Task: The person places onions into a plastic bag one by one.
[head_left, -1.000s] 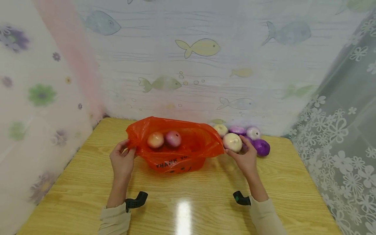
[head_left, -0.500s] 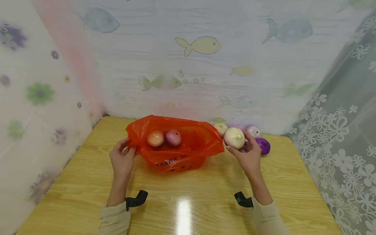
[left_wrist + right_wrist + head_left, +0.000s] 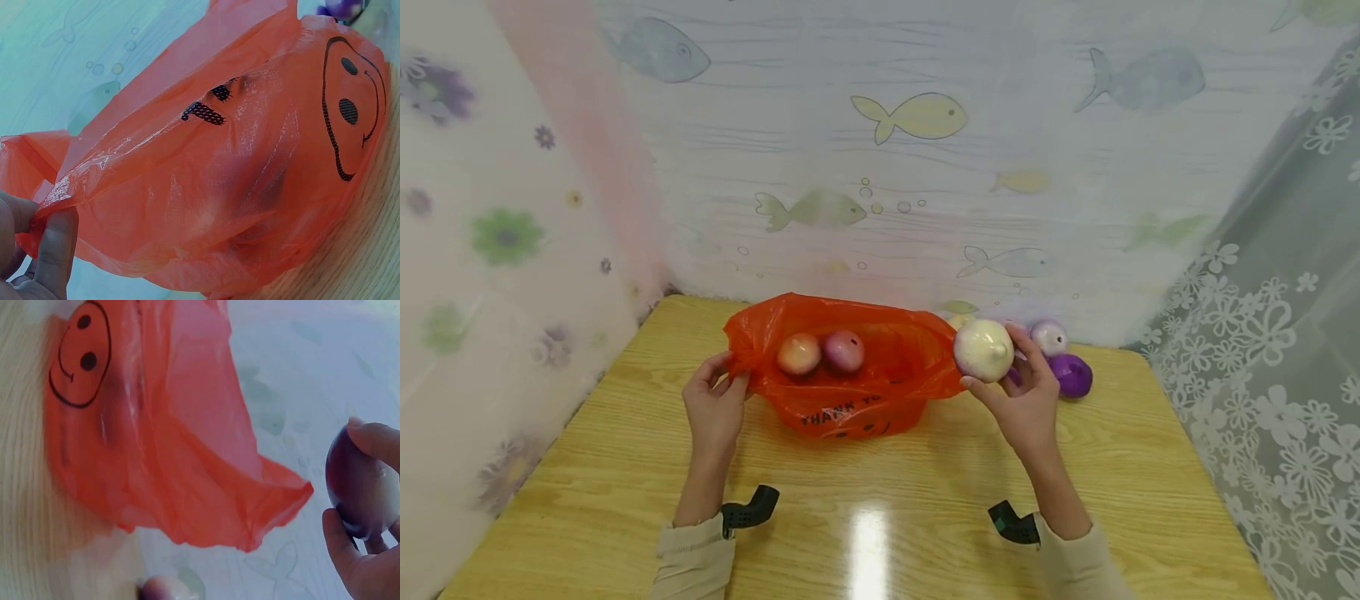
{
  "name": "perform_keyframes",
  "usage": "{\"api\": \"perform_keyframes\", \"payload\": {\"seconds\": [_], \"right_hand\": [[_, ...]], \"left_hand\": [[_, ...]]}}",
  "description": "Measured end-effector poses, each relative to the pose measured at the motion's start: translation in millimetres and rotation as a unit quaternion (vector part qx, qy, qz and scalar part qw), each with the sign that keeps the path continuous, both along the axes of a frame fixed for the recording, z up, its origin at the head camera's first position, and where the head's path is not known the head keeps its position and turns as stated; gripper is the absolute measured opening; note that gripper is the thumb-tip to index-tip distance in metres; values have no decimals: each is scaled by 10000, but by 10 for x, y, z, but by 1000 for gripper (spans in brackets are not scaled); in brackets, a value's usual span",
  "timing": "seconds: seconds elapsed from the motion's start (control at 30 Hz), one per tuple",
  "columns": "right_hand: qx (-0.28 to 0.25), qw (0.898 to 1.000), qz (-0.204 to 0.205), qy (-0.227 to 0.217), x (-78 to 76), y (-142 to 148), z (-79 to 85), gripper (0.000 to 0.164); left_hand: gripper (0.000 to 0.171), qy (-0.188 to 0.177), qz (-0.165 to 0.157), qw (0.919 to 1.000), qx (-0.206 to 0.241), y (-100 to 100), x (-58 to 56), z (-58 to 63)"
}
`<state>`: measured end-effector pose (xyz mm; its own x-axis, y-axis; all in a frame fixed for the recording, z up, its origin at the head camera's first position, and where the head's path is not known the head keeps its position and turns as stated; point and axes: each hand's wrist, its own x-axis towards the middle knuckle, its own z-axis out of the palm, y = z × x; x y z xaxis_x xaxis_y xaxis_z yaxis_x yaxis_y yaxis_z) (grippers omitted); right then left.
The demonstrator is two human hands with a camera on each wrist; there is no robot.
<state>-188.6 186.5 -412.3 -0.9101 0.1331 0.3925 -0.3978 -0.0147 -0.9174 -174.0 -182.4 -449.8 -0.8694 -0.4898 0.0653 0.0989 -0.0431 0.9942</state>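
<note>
A red plastic bag (image 3: pixel 850 408) printed with "THANK YOU" and a smiley face stands with its mouth spread wide. Two onions, one orange-brown (image 3: pixel 798 355) and one pinkish purple (image 3: pixel 844 352), lie inside it. At the bag's left edge my left hand (image 3: pixel 713 408) pinches the gathered plastic between thumb and fingers, as the left wrist view (image 3: pixel 47 244) also shows. My right hand (image 3: pixel 1030 404) grips a white onion (image 3: pixel 983 351) with a purplish side, held up beside the bag's right rim. In the right wrist view that onion (image 3: pixel 365 481) is apart from the bag.
Behind the right hand are more onions: a pale purple one (image 3: pixel 1048 337), a deep purple one (image 3: pixel 1071 376) and others partly hidden. They sit on the wooden table (image 3: pixel 925 517) near its back edge. A fish-patterned curtain (image 3: pixel 910 167) hangs behind.
The right hand has lifted the white onion from the pile, then carried it left to the bag's right rim. The left hand keeps its hold on the bag.
</note>
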Motion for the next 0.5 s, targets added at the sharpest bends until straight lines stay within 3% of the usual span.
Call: {"api": "perform_keyframes", "payload": {"seconds": [0.5], "right_hand": [[-119,9944,1005,289,145,-466,-135,86]], "left_hand": [[30,-17,13,9999,144,3,0,-5]]}}
